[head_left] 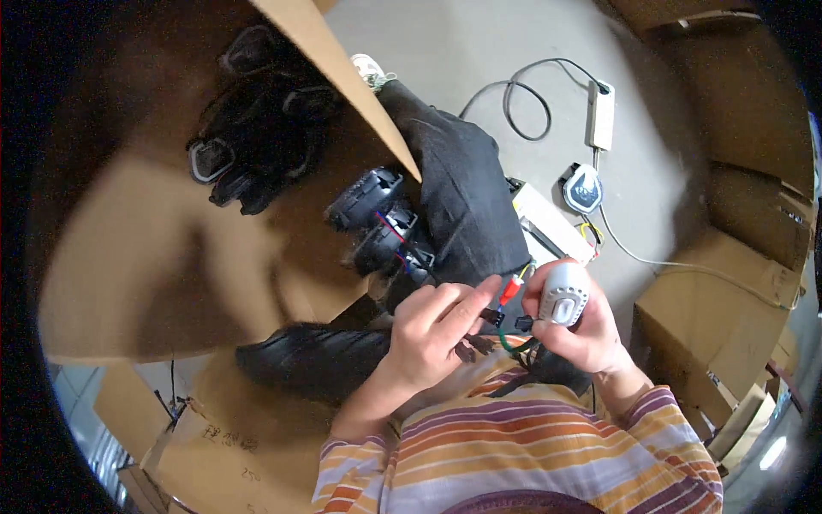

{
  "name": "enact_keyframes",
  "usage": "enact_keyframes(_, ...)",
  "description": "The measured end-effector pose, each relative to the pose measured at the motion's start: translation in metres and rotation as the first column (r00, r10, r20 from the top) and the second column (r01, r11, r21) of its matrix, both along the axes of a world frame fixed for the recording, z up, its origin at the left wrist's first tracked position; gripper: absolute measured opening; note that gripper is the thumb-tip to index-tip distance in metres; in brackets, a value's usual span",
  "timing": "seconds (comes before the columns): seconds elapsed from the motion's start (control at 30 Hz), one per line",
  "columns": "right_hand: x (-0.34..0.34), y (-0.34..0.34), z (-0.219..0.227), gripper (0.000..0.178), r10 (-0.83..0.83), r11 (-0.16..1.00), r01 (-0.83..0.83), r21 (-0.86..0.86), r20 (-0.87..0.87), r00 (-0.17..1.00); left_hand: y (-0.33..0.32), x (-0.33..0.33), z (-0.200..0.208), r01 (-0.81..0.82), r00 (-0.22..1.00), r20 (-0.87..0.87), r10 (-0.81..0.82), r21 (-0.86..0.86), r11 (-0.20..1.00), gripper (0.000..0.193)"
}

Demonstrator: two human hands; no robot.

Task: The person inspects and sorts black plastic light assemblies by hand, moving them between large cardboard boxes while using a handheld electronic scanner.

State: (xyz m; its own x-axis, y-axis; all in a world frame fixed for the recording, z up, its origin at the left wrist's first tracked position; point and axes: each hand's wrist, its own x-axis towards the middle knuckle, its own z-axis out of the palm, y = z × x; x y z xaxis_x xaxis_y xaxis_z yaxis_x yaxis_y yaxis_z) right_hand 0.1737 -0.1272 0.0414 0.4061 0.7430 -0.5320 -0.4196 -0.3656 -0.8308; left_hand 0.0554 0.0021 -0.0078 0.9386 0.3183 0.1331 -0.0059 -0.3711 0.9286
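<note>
My left hand [432, 330] pinches a black wire connector [491, 316] at its fingertips. A matching black plug [524, 324] sits just apart from it, at my right thumb. My right hand [591, 338] is closed around a white rounded device [565, 294] with a grey oval button and a row of small holes. Between the hands a red connector [511, 289] with a yellow-green wire stands up, and a green wire [511, 346] loops below. Left of my hands, two black round motor-like parts [366, 199] with red and blue wires lie by the open box.
A large open cardboard box [111, 257] with several black parts [257, 137] stands at the left. On the grey floor lie a white power strip [602, 120], a dark-faced rounded device [583, 188], and a white case [548, 224]. More cardboard boxes [702, 317] line the right.
</note>
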Motion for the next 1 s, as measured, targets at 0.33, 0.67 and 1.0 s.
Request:
enact_keyframes(0.33, -0.012, 0.004, 0.003, 0.029, -0.162, 0.987, 0.158, -0.037, -0.128, 0.978, -0.008, 0.0, -0.009, -0.125, 0.989, 0.119, 0.087, 0.371, 0.92, 0.042)
enact_keyframes(0.67, -0.021, 0.0, -0.004, 0.025, -0.203, 0.979, 0.2, -0.046, -0.078, 0.976, -0.013, 0.002, -0.011, -0.169, 0.983, 0.143, 0.115, 0.464, 0.87, 0.035)
enact_keyframes(1.0, -0.021, -0.005, -0.015, 0.028, -0.099, 0.992, 0.109, -0.062, 0.149, 0.984, -0.014, 0.005, -0.014, -0.162, 0.982, 0.163, 0.094, 0.479, 0.863, 0.033)
